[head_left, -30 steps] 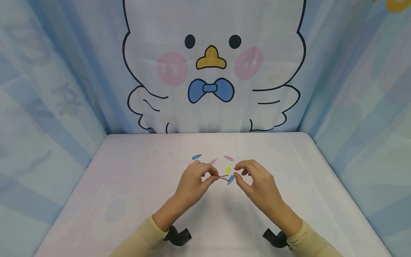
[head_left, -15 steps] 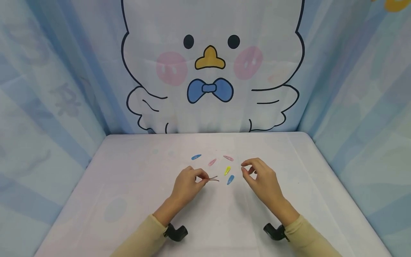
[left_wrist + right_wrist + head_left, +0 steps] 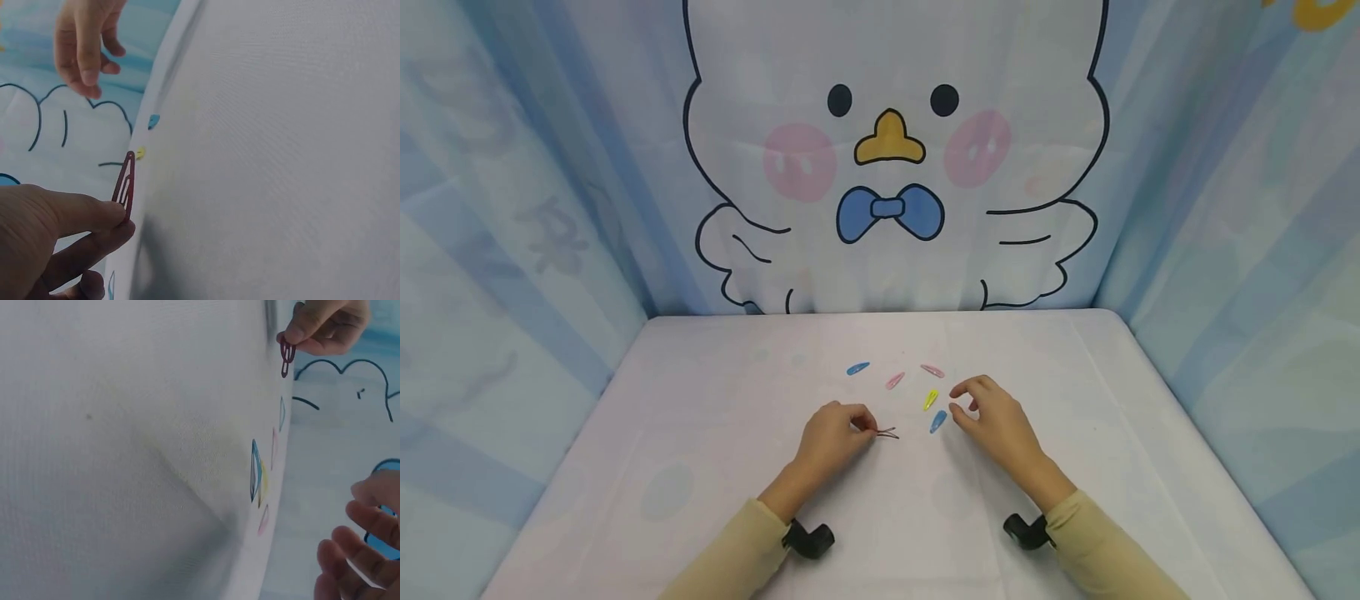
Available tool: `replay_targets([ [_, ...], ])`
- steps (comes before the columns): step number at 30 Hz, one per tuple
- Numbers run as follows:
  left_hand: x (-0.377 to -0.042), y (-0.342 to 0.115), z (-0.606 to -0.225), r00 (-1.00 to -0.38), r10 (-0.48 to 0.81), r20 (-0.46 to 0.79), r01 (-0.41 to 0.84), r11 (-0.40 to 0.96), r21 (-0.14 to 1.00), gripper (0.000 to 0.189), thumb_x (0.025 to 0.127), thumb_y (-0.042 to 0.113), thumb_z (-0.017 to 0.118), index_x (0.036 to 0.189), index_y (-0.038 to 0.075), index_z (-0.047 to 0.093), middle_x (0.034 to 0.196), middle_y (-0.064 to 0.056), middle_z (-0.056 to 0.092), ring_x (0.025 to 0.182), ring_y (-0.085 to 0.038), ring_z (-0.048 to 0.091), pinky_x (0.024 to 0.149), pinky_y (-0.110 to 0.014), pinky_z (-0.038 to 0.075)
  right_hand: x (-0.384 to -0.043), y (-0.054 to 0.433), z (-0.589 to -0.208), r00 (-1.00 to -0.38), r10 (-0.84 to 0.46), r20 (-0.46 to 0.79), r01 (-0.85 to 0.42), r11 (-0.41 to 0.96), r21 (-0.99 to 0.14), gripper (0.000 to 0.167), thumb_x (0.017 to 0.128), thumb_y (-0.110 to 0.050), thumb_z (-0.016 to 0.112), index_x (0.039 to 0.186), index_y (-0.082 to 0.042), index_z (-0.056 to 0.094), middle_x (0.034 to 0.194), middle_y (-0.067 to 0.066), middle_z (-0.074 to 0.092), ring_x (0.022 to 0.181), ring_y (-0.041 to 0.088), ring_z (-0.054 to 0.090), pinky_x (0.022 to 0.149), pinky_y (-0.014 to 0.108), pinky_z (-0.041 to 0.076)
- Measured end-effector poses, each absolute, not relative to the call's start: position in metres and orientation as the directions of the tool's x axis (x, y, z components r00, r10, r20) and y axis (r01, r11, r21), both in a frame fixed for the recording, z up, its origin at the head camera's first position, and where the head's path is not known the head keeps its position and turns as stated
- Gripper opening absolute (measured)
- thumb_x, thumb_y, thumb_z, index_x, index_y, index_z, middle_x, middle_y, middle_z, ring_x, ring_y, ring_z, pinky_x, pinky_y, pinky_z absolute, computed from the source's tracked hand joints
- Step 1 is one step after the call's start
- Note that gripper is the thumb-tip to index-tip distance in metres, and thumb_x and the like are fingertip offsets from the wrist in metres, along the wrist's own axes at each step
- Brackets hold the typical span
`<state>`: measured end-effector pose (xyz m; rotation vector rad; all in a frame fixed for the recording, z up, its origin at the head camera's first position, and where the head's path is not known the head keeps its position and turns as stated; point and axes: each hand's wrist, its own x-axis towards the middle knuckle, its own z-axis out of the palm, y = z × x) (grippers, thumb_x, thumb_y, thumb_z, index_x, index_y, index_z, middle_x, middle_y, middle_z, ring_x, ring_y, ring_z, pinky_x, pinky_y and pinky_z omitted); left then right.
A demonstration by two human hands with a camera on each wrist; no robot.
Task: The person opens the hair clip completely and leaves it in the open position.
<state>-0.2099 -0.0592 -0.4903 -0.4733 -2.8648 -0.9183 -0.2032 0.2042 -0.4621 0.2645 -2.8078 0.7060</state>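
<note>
My left hand (image 3: 835, 437) pinches a dark red snap hair clip (image 3: 130, 181) by one end between thumb and forefinger. Its two prongs stand apart, pointing right in the head view. My right hand (image 3: 1000, 425) holds nothing; its fingers are loosely bent, thumb apart from forefinger, just right of the clips on the table. Nearest to it lies a blue hair clip (image 3: 938, 422), with a yellow hair clip (image 3: 931, 400) just behind. Farther back are a pink hair clip (image 3: 932, 371), another pink clip (image 3: 895, 381) and a second blue clip (image 3: 858, 368).
The clips lie scattered on a table (image 3: 715, 500) with a pale cloth. Behind it hangs a curtain (image 3: 887, 275) printed with a white cartoon bird, and blue curtains stand at both sides. A black wrist camera (image 3: 808, 540) sits under the left sleeve.
My left hand has drawn back left and toward me with the dark red hair clip, away from the others. My right hand moved slightly right, then back left. The clips on the table stay put.
</note>
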Motion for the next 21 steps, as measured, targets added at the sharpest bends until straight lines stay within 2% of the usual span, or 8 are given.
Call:
replay_targets([
  [5, -0.211, -0.060, -0.495, -0.951, 0.264, 0.162, 0.309, 0.785, 0.536, 0.011, 0.085, 0.016, 0.084, 0.080, 0.023, 0.077, 0.075, 0.012, 0.069, 0.075, -0.009, 0.053, 0.071, -0.029, 0.045, -0.207, 0.202, -0.467, -0.980, -0.117, 0.159, -0.177, 0.875, -0.450, 0.020, 0.093, -0.022, 0.077, 0.112, -0.016, 0.073, 0.120, 0.007, 0.067, 0.094, 0.022, 0.064, 0.078, 0.038, 0.056],
  [11, -0.214, -0.062, -0.495, -0.952, 0.270, 0.145, 0.304, 0.775, 0.554, 0.011, 0.085, 0.014, 0.083, 0.082, 0.020, 0.075, 0.076, 0.012, 0.067, 0.071, -0.007, 0.054, 0.068, -0.028, 0.047, -0.213, 0.200, -0.475, -0.981, -0.155, 0.117, -0.192, 0.866, -0.462, 0.026, 0.096, -0.018, 0.072, 0.122, -0.015, 0.071, 0.126, 0.011, 0.065, 0.089, 0.022, 0.061, 0.080, 0.042, 0.053],
  [14, -0.215, -0.063, -0.496, -0.953, 0.270, 0.138, 0.300, 0.774, 0.558, 0.012, 0.085, 0.014, 0.083, 0.082, 0.020, 0.074, 0.077, 0.011, 0.067, 0.071, -0.007, 0.054, 0.068, -0.028, 0.047, -0.216, 0.198, -0.478, -0.980, -0.175, 0.091, -0.198, 0.872, -0.447, 0.028, 0.098, -0.017, 0.069, 0.126, -0.015, 0.070, 0.128, 0.013, 0.064, 0.095, 0.025, 0.063, 0.085, 0.045, 0.053],
  [18, -0.216, -0.063, -0.497, -0.954, 0.276, 0.117, 0.293, 0.774, 0.562, 0.013, 0.085, 0.014, 0.083, 0.082, 0.020, 0.072, 0.079, 0.011, 0.067, 0.072, -0.008, 0.055, 0.069, -0.029, 0.048, -0.217, 0.197, -0.482, -0.977, -0.200, 0.067, -0.210, 0.886, -0.414, 0.023, 0.098, -0.014, 0.069, 0.120, -0.016, 0.074, 0.128, 0.015, 0.064, 0.112, 0.033, 0.065, 0.094, 0.052, 0.054],
  [21, -0.216, -0.062, -0.499, -0.953, 0.283, 0.112, 0.296, 0.778, 0.555, 0.014, 0.084, 0.015, 0.083, 0.082, 0.020, 0.071, 0.080, 0.010, 0.066, 0.073, -0.008, 0.055, 0.069, -0.030, 0.048, -0.217, 0.198, -0.484, -0.976, -0.210, 0.053, -0.214, 0.892, -0.399, 0.021, 0.096, -0.011, 0.070, 0.114, -0.017, 0.077, 0.126, 0.015, 0.064, 0.115, 0.036, 0.064, 0.095, 0.053, 0.054],
])
